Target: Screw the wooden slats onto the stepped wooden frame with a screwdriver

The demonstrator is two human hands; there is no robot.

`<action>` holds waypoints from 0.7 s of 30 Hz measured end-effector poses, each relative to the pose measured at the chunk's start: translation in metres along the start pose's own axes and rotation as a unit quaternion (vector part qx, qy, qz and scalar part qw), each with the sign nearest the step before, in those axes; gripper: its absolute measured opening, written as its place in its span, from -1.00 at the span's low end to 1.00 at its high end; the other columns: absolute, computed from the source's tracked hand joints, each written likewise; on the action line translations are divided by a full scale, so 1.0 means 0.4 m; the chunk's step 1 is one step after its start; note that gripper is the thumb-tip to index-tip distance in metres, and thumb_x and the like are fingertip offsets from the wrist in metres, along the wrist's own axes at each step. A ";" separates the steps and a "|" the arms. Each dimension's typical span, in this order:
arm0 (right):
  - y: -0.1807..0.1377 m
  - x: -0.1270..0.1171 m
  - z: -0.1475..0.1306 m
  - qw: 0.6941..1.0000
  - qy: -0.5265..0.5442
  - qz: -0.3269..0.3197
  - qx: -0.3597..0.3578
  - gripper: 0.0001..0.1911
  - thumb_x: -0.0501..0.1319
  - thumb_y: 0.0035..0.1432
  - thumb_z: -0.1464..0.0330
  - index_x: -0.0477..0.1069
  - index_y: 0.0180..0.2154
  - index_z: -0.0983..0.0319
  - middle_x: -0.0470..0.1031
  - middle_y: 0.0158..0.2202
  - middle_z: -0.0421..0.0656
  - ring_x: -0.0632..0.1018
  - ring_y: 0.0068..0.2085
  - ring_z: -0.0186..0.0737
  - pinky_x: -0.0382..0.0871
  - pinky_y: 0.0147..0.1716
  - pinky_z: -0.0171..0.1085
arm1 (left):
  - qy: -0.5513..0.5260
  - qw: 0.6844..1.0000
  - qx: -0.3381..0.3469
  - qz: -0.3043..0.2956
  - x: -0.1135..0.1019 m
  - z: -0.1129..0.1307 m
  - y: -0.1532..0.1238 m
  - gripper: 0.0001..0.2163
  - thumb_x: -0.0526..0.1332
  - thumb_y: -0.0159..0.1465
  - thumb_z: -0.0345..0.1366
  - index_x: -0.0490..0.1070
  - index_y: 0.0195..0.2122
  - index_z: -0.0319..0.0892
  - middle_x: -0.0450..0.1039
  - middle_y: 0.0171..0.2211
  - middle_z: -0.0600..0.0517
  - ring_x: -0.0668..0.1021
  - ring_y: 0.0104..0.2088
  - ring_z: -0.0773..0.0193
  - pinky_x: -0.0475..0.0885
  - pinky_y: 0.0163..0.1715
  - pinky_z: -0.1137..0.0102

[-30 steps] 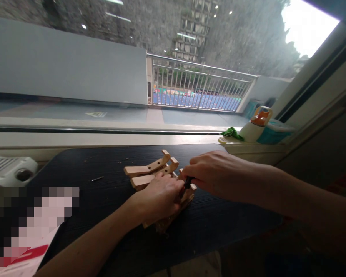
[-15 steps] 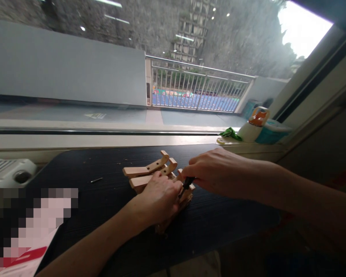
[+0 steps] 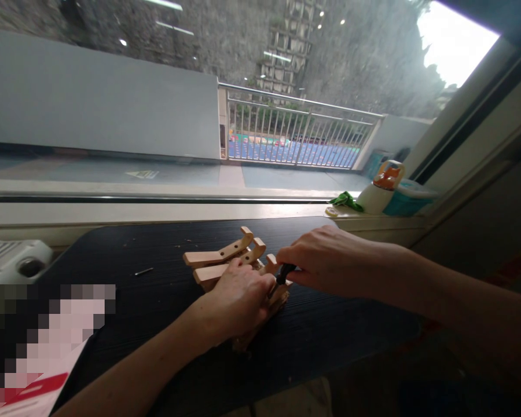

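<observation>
Worktop (image 3: pixel 134 307), one: dark, grained, set against pale window sill (image 3: pixel 200 213); metal railing (image 3: pixel 301 99) outside. On sill: one white jug (image 3: pixel 371 198), one green cloth (image 3: pixel 346 201), one teal tub (image 3: pixel 404 204). Wooden piece (image 3: pixel 207 273), one: on worktop, partly beneath left hand (image 3: pixel 243 294), near right hand (image 3: pixel 315 255); at least three upturned ends (image 3: pixel 259 247) showing, remainder covered. Left hand: clamped over wooden piece. Right hand: closed around one black-handled tool (image 3: pixel 284 274), slanting down toward wooden piece, tip unclear. Metal pin (image 3: pixel 143 271), one: on worktop, left of both hands.

The left fingers (image 3: pixel 265 282) hide part of the wooden pieces (image 3: pixel 211 273); the tip of the dark tool (image 3: pixel 283 273) is unclear. The left edge crops the white appliance (image 3: pixel 13 259).
</observation>
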State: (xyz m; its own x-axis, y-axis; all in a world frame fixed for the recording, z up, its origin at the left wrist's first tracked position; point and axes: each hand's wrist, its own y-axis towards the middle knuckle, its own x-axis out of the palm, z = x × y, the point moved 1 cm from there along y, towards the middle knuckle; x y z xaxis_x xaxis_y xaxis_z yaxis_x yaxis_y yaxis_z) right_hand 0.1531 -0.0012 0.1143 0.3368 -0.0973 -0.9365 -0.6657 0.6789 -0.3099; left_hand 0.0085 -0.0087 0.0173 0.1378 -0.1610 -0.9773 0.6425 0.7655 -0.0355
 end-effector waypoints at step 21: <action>-0.004 -0.004 0.002 0.998 0.042 0.047 -0.018 -0.86 0.15 0.18 0.40 0.47 -0.23 0.23 0.52 -0.47 -0.17 0.49 -0.43 -0.27 0.06 -0.50 -0.33 | -0.008 1.000 0.009 0.015 0.022 -0.015 0.002 -0.86 0.14 0.08 -0.32 0.43 -0.33 -0.16 0.54 -0.30 -0.06 0.53 -0.19 0.01 0.28 -0.01 0.07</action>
State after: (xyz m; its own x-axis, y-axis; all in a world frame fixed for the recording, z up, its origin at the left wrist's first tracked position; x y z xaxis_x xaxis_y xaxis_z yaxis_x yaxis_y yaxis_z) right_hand 0.1540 -0.0014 0.1163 0.2154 -0.0966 -0.9717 -0.7160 0.6611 -0.2244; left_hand 0.0058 -0.0059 0.0074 0.1696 -0.1485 -0.9743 0.6521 0.7582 -0.0021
